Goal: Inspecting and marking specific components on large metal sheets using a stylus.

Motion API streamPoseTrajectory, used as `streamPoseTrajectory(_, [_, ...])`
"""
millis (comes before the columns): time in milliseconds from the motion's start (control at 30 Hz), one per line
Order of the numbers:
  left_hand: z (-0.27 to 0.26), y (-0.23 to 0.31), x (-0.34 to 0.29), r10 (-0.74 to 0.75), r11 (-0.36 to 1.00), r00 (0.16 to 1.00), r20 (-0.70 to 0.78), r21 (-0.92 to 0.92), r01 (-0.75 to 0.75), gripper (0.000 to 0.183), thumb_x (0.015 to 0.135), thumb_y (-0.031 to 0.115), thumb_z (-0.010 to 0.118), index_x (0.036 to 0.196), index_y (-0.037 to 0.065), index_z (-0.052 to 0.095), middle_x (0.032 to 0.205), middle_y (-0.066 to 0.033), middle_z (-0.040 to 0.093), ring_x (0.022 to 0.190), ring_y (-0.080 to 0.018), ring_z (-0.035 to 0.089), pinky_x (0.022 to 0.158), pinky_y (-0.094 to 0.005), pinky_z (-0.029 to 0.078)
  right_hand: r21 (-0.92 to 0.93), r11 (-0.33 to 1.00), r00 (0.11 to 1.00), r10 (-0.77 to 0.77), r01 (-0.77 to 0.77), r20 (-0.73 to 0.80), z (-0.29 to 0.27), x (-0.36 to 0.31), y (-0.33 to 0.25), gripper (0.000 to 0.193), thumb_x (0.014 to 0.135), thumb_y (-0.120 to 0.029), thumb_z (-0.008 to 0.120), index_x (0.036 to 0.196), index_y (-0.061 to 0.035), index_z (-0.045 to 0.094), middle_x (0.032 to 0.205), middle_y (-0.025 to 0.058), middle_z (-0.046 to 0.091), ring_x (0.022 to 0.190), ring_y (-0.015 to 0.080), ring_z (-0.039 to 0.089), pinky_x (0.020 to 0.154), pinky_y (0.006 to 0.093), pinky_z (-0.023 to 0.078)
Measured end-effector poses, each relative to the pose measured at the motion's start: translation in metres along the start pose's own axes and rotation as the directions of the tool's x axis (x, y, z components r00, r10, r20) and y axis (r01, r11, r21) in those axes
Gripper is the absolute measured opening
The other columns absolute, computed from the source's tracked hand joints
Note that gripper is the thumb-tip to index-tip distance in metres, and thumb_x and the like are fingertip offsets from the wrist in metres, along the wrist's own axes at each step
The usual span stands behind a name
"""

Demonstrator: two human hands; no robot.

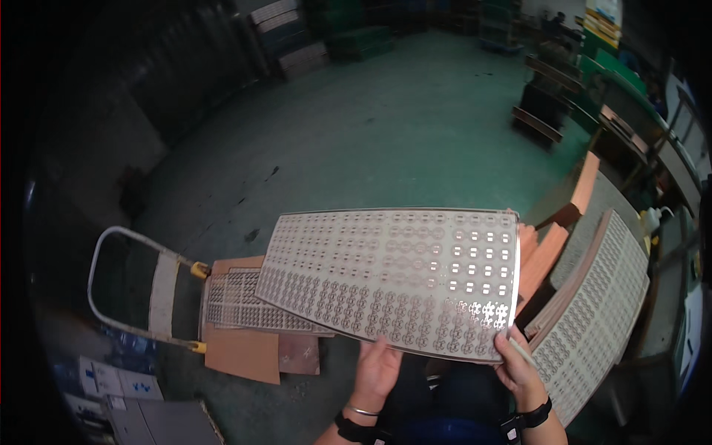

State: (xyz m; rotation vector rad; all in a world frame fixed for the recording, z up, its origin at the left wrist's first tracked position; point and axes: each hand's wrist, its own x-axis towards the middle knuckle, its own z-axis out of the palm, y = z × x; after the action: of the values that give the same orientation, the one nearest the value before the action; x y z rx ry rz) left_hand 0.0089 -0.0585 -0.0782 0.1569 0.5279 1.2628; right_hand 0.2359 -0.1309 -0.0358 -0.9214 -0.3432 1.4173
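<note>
The panel (386, 274) is a flat, pale grey sheet, longer than it is deep, with a thin rim. Its face is covered with regular rows of pattern: small rectangular marks ringed by rounded outlines across the far part, and closely set flower-like shapes along the near part. Toward the right end several marks shine bright white where light strikes them; the left end is duller.

The panel is held up in front of the person, its bulk beyond the hands. The left hand (378, 367) is at the near long edge, about midway along, thumb at the edge and fingers partly hidden beneath. The right hand (517, 363) is closed around the near right corner, thumb uppermost. Both hands have hold of the panel; how tightly the left presses cannot be told.

The panel's left end overlaps, in view, a patterned sheet (241, 297) by the trolley handle (100, 267). Beyond its right end are orange-brown pieces (549, 248), and a second patterned sheet (593, 319) is on the right.
</note>
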Motion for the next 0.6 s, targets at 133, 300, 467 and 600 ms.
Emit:
streamPoseTrajectory(133, [-0.019, 0.026, -0.007, 0.08, 0.991, 0.992, -0.092, 0.113, -0.07, 0.055, 0.091, -0.003, 0.045, 0.14, 0.015, 0.029, 0.137, -0.0078, 0.041, 0.124, -0.0225, 0.042, 0.103, -0.0401, 0.038, -0.142, 0.968, 0.964, 0.224, -0.204, 0.143, 0.007, -0.001, 0.014, 0.046, 0.092, -0.017, 0.054, 0.132, -0.0005, 0.037, 0.12, 0.0168, 0.055, 0.102, 0.0266, 0.06, 0.075, 0.0399, 0.056])
streamPoseTrajectory(300, [-0.084, 0.094, 0.031, 0.265, 0.952, 0.95, -0.166, 0.204, -0.23, 0.049, 0.09, -0.002, 0.049, 0.136, 0.01, 0.035, 0.13, -0.0094, 0.047, 0.117, -0.0231, 0.05, 0.095, -0.0387, 0.045, -0.324, 0.946, 1.0, 0.021, -0.023, -0.01, -0.014, 0.032, -0.019, 0.039, 0.096, -0.016, 0.045, 0.131, 0.0003, 0.039, 0.105, 0.0203, 0.061, 0.088, 0.0224, 0.064, 0.071, 0.0312, 0.056])
streamPoseTrajectory(467, [-0.174, 0.147, 0.063, 0.43, 0.892, 0.877, -0.215, 0.248, -0.377, 0.043, 0.09, 0.001, 0.05, 0.131, 0.008, 0.038, 0.126, -0.009, 0.049, 0.113, -0.0248, 0.051, 0.094, -0.0423, 0.046, -0.315, 0.949, 0.981, -0.091, 0.034, -0.17, -0.032, 0.01, -0.04, 0.034, 0.095, -0.013, 0.047, 0.126, 0.0002, 0.044, 0.1, 0.0178, 0.063, 0.083, 0.0186, 0.064, 0.067, 0.0271, 0.056])
streamPoseTrajectory(600, [-0.233, 0.15, 0.091, 0.358, 0.92, 0.527, -0.771, 0.387, -0.059, 0.039, 0.094, 0.018, 0.043, 0.132, 0.01, 0.04, 0.134, -0.0054, 0.043, 0.119, -0.0259, 0.044, 0.098, -0.0483, 0.035, -0.408, 0.913, 0.959, -0.135, 0.023, -0.249, -0.041, -0.001, -0.044, 0.034, 0.095, -0.014, 0.047, 0.126, 0.0005, 0.045, 0.101, 0.0172, 0.063, 0.081, 0.0171, 0.063, 0.067, 0.0263, 0.054])
